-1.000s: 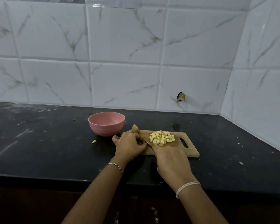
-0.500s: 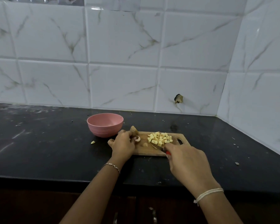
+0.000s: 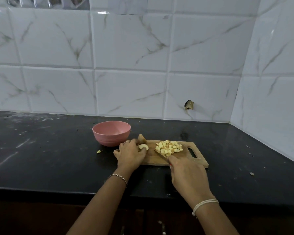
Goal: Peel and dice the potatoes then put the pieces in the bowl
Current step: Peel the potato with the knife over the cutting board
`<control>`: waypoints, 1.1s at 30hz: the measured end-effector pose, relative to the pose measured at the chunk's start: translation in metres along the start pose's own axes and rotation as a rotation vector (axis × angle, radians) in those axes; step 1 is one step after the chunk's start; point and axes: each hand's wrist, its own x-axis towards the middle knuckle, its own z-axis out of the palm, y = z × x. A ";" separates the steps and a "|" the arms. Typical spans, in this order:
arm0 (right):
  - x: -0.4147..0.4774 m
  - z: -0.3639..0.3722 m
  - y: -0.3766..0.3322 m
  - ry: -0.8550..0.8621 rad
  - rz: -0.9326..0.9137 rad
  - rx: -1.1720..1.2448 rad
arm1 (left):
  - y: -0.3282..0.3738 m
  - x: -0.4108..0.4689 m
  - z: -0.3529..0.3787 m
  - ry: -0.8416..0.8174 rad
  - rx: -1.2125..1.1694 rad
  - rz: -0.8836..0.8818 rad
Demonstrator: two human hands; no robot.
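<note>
Start at the left. The pink bowl (image 3: 111, 133) sits on the desk (image 3: 49, 160) just past your left hand (image 3: 130, 152) and a little to its left. I can see no potato in it from here. A loose bit of potato (image 3: 98, 151) lies on the desk just left of that hand.

Your left hand has its fingers bent down over a pale potato piece (image 3: 144, 147) at the left end of the wooden board (image 3: 185, 161). It holds the piece in place. A chunk (image 3: 141, 138) with brown skin on it sits just behind those fingers.

I think the pale piece is the one to cut next. It lies left of your right hand (image 3: 188, 175) and a bit farther from you. Your right hand is wrapped round the knife (image 3: 160, 154), and only a tiny red bit of the handle shows. The blade sticks out of the hand and slants up and to the left, toward the pale piece. So the blade has to go left, over to your other hand.

The pile of cubes (image 3: 170, 148) lies just past your right hand, touching the right side of the blade. Your left hand is the one nearer the bowl.

The desk is black, shiny and scratched, with small crumbs on it. A white tiled wall (image 3: 126, 65) stands behind it and turns a corner on the right. It has a small broken hole (image 3: 189, 105).
</note>
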 end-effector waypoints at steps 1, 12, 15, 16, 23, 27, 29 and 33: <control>0.000 0.003 0.002 0.028 0.015 -0.006 | 0.000 0.000 0.001 -0.001 0.031 0.018; -0.009 0.019 0.008 0.201 0.126 0.183 | 0.004 -0.007 -0.001 0.107 0.077 0.199; -0.010 0.020 0.009 0.203 0.134 0.212 | 0.004 -0.012 -0.001 0.106 0.108 0.289; -0.010 0.021 0.009 0.202 0.133 0.220 | 0.003 -0.014 -0.002 0.099 0.124 0.297; -0.011 0.021 0.009 0.182 0.139 0.246 | 0.003 -0.020 -0.008 0.072 0.084 0.273; -0.011 0.022 0.009 0.188 0.141 0.243 | 0.002 -0.017 -0.006 -0.094 0.119 0.320; -0.010 0.022 0.009 0.183 0.140 0.237 | 0.002 -0.017 -0.006 -0.140 0.121 0.322; -0.010 0.022 0.010 0.174 0.144 0.230 | 0.000 -0.015 -0.003 -0.087 0.188 0.298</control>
